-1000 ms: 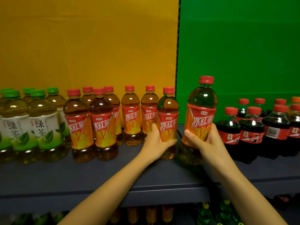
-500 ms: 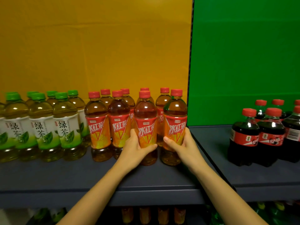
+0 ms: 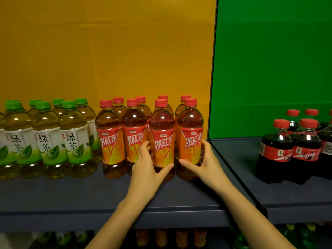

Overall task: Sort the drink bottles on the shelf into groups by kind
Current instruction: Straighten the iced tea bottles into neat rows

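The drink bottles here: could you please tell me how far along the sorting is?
Done: green tea bottles grouped left, cola bottles right. In hand: left hand grips one front iced tea bottle, right hand the rightmost iced tea bottle. Left: release; no strays visible.

Iced tea bottles (image 3: 161,139): clear glossy plastic, shiny printed wrap labels, smooth red caps. Shelf (image 3: 71,194): matt grey, smooth. Yellow backdrop (image 3: 107,51): matt, faintly creased.

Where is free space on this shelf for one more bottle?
Widest bare patch: the shelf before the green wall, between the rightmost iced tea bottle and the cola bottles. Also the front strip. Crowded: green tea bottles, other iced tea bottles.
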A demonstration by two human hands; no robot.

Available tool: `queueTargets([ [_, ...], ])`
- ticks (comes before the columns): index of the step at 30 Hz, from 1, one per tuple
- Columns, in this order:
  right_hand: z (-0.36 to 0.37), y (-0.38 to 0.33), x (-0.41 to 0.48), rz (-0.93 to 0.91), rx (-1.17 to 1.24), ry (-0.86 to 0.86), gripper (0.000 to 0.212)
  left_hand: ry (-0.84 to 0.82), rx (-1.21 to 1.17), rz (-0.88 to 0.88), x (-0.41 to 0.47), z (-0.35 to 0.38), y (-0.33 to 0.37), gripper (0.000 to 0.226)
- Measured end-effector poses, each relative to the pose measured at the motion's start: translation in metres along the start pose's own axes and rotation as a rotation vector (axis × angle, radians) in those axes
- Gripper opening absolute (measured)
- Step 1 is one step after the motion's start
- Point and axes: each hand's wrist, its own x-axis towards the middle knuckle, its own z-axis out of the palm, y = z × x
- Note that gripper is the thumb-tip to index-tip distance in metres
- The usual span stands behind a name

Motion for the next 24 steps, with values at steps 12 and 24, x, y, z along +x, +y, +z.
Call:
queueTargets([
  [12,0.007,0.011,0.014,-0.005,-0.118,0.053,0.074,0.018,0.121,-0.010,0.007,0.011,0.007,0.084],
  [24,0.010,0.014,0.011,-0.039,-0.141,0.083,0.077,0.098,0.155,-0.028,0.002,0.017,0.013,0.086],
])
